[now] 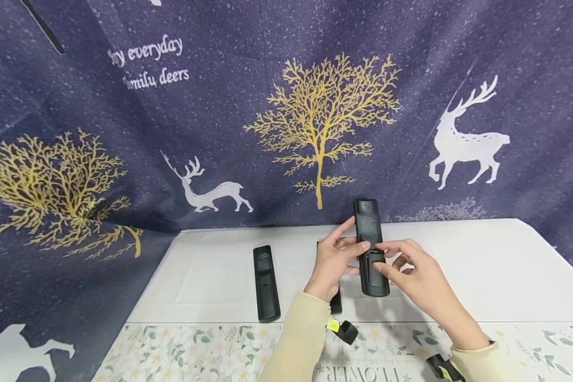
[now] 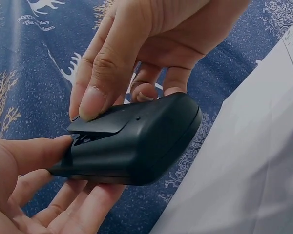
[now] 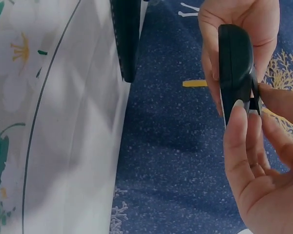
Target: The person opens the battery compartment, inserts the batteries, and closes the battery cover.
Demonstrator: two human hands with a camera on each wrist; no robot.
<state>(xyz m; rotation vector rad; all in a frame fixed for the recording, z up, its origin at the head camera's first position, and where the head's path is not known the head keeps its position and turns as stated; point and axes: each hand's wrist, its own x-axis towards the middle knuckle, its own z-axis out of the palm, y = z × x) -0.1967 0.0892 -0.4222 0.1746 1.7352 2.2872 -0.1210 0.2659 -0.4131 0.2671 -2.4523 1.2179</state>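
Note:
Upright over the white table, a black remote control (image 1: 369, 225) shows its back, held between the thumb and fingers of my left hand (image 1: 331, 260). On its lower half, the battery cover (image 1: 375, 271) is pinched by my right hand (image 1: 413, 268). In the left wrist view, one edge of the battery cover (image 2: 100, 125) stands raised, with a dark gap beneath it. The right wrist view shows the cover (image 3: 256, 87) tilted away from the remote's body (image 3: 234, 63). Partly hidden behind my left hand lies another black remote (image 1: 336, 303).
A further black remote (image 1: 266, 286) lies face down to the left. Near the sleeves are a small black item with a yellow tag (image 1: 347, 332) and a similar one (image 1: 443, 367). A flowered cloth (image 1: 196, 350) covers the front; a dark blue curtain (image 1: 277, 32) hangs behind.

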